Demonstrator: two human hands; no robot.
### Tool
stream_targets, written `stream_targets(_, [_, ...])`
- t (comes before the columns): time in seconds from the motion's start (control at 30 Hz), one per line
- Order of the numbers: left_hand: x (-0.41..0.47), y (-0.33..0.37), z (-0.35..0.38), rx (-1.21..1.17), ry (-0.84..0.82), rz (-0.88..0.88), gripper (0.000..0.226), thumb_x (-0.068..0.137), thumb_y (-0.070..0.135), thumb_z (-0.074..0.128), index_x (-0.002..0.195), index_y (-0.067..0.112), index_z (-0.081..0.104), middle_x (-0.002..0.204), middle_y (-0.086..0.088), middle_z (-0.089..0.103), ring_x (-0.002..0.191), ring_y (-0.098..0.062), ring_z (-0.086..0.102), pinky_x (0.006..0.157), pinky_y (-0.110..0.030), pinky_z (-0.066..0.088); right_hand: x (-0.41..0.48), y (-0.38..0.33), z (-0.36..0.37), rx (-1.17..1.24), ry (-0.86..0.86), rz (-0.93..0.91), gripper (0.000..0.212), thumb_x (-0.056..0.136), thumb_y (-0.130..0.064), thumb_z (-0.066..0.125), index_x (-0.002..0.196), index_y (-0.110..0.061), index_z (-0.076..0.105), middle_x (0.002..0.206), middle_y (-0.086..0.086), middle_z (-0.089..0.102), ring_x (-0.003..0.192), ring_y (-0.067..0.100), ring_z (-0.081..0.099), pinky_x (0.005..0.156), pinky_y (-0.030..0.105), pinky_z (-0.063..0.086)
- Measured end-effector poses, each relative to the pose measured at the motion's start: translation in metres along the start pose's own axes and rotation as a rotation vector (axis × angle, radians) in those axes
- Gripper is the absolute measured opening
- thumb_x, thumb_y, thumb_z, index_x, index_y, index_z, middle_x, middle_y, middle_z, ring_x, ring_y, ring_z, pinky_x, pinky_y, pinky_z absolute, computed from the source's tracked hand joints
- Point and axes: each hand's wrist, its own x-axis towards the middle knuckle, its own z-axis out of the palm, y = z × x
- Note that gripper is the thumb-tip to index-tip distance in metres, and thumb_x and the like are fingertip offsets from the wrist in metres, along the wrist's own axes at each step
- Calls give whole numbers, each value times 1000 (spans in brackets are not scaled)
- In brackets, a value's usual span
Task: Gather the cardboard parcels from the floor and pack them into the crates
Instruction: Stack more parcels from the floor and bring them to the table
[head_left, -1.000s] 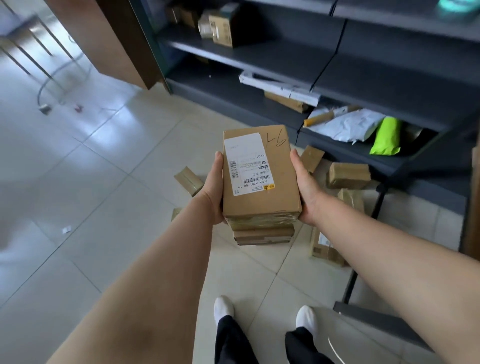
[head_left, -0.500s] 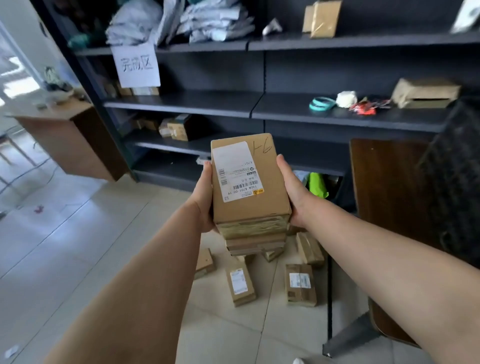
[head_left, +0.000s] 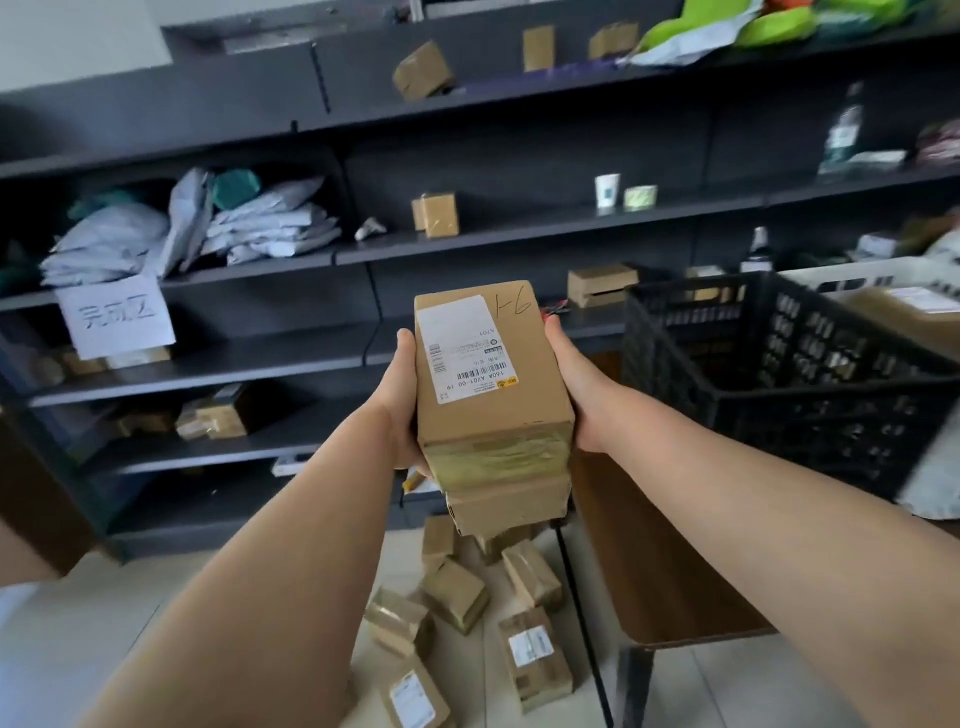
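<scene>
**Both hands clasp a stack of parcels, black crate at 3 o'clock**

At the centre of the view, the stack of parcels (head_left: 493, 415) is held off the floor between the two hands. The left hand (head_left: 402, 410) presses its 9 o'clock side and the right hand (head_left: 576, 395) its 3 o'clock side, each with the thumb lying up along the cardboard. The fingers are hidden beneath the boxes and probably wrap under them. The top parcel (head_left: 488, 317) carries a white label and a handwritten mark, and at least two taped boxes sit under it.

At 3 o'clock the black crate (head_left: 779, 374) stands on the brown counter (head_left: 670, 571), near the stack but apart from it. A white crate (head_left: 857, 273) is just behind it. At 6 o'clock, loose parcels (head_left: 457, 597) lie scattered on the tiled floor (head_left: 104, 639). The dark shelves (head_left: 467, 244) fill the background, with grey mailer bags (head_left: 260, 223) at 10 o'clock and a paper sign (head_left: 117, 317) at 9 o'clock.
</scene>
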Motion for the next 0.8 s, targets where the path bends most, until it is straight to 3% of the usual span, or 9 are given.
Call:
stream_targets(0.23, [5, 46, 101, 89, -111, 51, 96, 76, 92, 11, 101, 22, 73, 96, -14, 77, 101, -40, 66, 99, -69, 38, -23, -59, -88, 93, 94, -108, 70, 81, -79, 41, 109, -24, 72, 105, 10, 75, 100, 30, 70, 90, 43, 53])
stream_targets(0.43, [34, 79, 201, 85, -192, 100, 92, 78, 90, 13, 102, 25, 72, 92, -14, 77, 100, -42, 65, 97, -70, 38, -24, -113, -183, 66, 139, -220, 48, 89, -63, 45, 78, -25, 73, 86, 5, 75, 76, 25, 69, 65, 32, 54])
stream_targets(0.53, [55, 97, 257, 84, -203, 123, 90, 78, 91, 15, 104, 25, 70, 91, -14, 77, 98, -41, 65, 94, -67, 43, -16, -143, -239, 46, 158, -264, 45, 85, -63, 51, 87, -26, 75, 96, 4, 76, 89, 27, 70, 77, 37, 55])
stream_targets(0.63, [78, 112, 309, 81, -227, 134, 90, 77, 91, 16, 105, 26, 71, 96, -14, 77, 99, -40, 67, 95, -68, 42, -2, -165, -289, 37, 172, -266, 56, 79, -72, 54, 106, -27, 75, 106, 4, 75, 101, 28, 70, 91, 44, 52])
stream_targets(0.8, [122, 121, 370, 100, -229, 106, 92, 74, 93, 17, 106, 26, 72, 100, -14, 76, 102, -42, 66, 96, -71, 39, 33, -178, -356, 124, 168, -205, 62, 80, -75, 51, 112, -26, 73, 110, 6, 73, 103, 29, 69, 95, 45, 50])
